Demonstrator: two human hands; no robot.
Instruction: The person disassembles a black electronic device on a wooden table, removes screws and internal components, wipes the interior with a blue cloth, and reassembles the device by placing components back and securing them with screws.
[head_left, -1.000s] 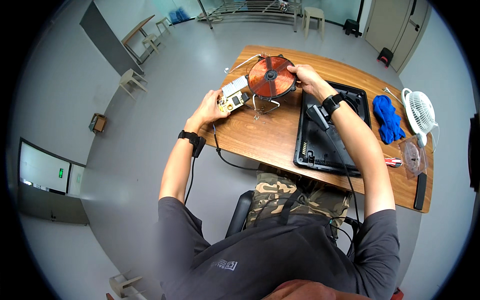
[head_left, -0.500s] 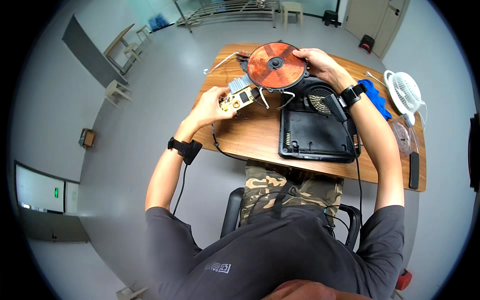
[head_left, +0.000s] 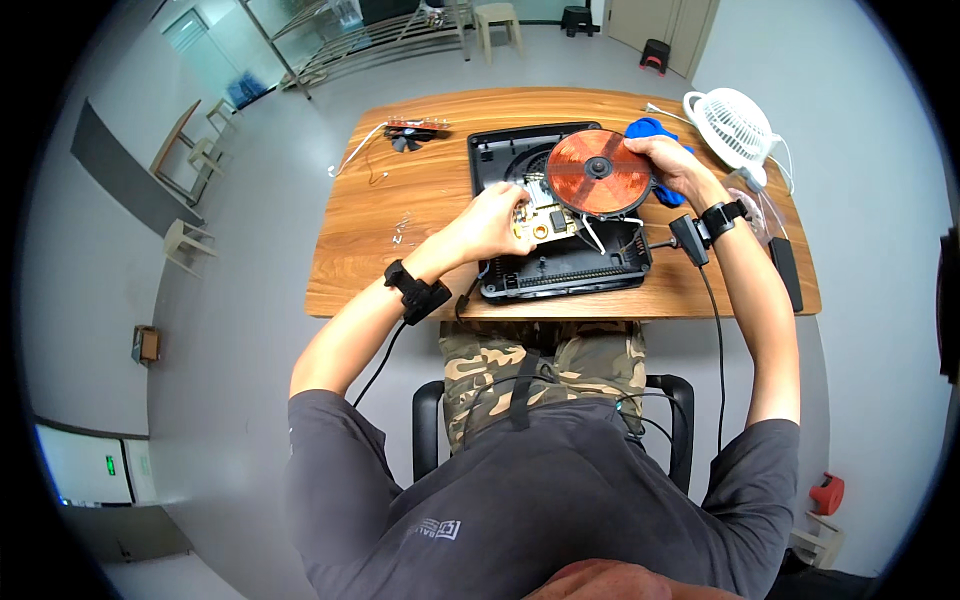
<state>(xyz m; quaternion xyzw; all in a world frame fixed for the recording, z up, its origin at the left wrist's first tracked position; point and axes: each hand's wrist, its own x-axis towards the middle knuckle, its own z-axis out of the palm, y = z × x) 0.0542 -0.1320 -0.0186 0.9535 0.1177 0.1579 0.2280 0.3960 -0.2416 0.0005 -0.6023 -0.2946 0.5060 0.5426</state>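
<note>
My left hand is closed on the left edge of a pale circuit board with a black chip and a ring-shaped part. My right hand grips the upper right rim of a round copper induction coil with a dark hub. White wires hang between board and coil. Both parts are over a black plastic housing lying on the table, its inside facing up. They hide much of its middle; whether they touch it I cannot tell.
On the wooden table, a small fan with a red circuit strip lies at the far left, loose screws nearer. At right are a white fan, a blue cloth, a clear plastic container and a black bar.
Both hands have carried the board and coil over the housing. The housing now sits turned and farther left in view. The view has shifted, uncovering the small fan and screws at left.
</note>
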